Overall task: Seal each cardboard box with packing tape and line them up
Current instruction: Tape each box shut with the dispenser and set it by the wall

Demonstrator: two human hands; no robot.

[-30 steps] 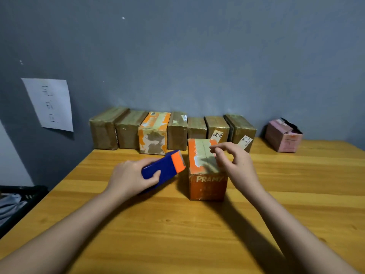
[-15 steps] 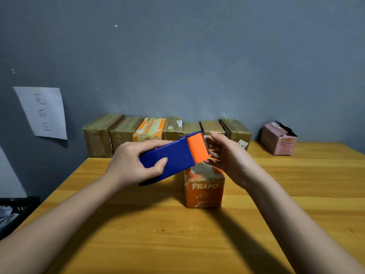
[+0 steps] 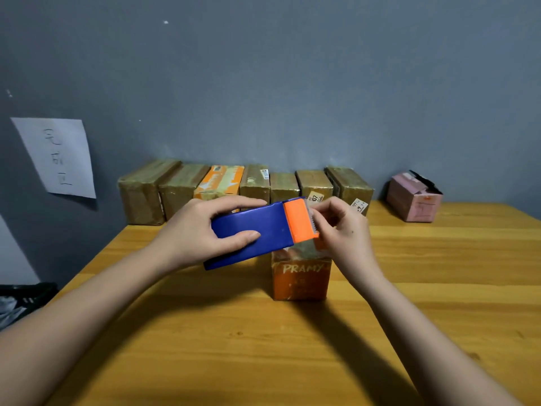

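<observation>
- The left hand [image 3: 193, 232] grips the blue tape dispenser [image 3: 251, 234], fingers above and thumb on its side, and holds it in the air over the orange box [image 3: 301, 276].
- The right hand [image 3: 342, 232] is at the orange cutter head [image 3: 300, 219]; its fingers [image 3: 323, 205] are curled together at the toothed edge, probably pinching the tape end, but the tape itself is too clear to see.
- The orange box stands on the table [image 3: 292, 347], in front of the row of taped boxes [image 3: 246, 186] at the wall.
- To do this step well, I think: keep fingertips off the teeth, pull the tape out straight, hold the dispenser steady, then press the end on the box top centre.
</observation>
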